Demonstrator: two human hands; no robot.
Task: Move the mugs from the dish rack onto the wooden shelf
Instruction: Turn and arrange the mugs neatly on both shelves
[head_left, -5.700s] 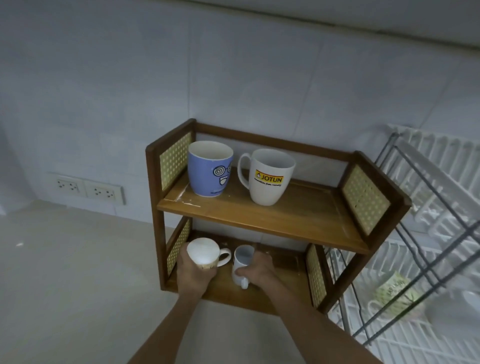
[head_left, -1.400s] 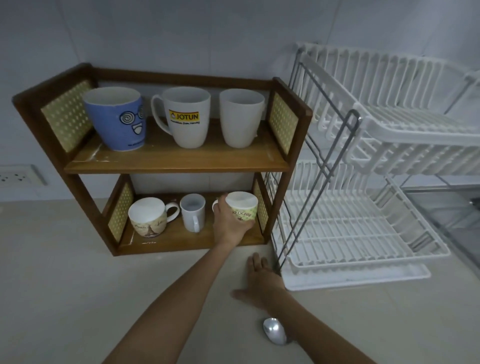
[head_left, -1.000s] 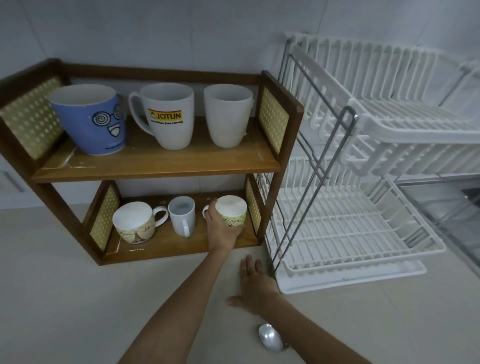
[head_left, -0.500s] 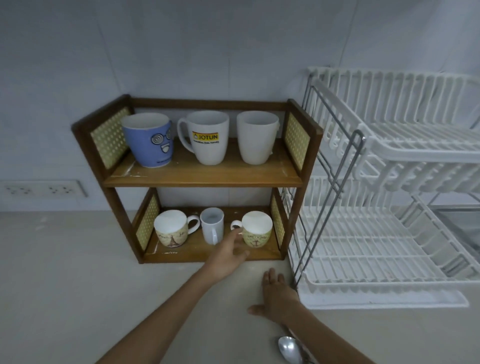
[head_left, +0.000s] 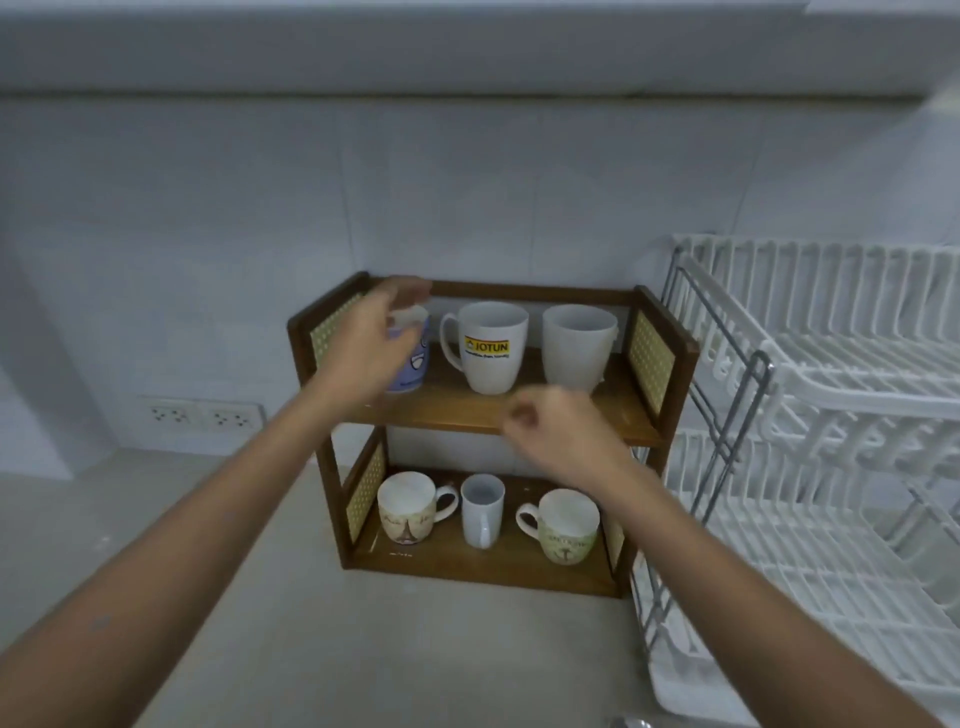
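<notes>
The wooden shelf (head_left: 571, 421) stands against the wall with mugs on both levels. On top are a blue face mug (head_left: 415, 364), a white JOTUN mug (head_left: 491, 348) and a plain white mug (head_left: 577, 345). Below stand a cream mug (head_left: 405, 506), a small white mug (head_left: 482, 512) and a green-print mug (head_left: 566, 527). My left hand (head_left: 371, 343) is raised in front of the blue mug, fingers spread, holding nothing. My right hand (head_left: 561, 434) hovers before the top board, fingers curled, nothing in it. The white dish rack (head_left: 831, 415) shows no mugs.
A tiled wall with two power outlets (head_left: 205, 415) runs behind. The rack's drip tray (head_left: 696, 691) lies on the beige counter (head_left: 363, 649) at the lower right. A spoon tip (head_left: 626, 723) shows at the bottom edge.
My left hand let go of the green-print mug on the lower level and rose to the blue mug. My right hand lifted off the counter to the top board.
</notes>
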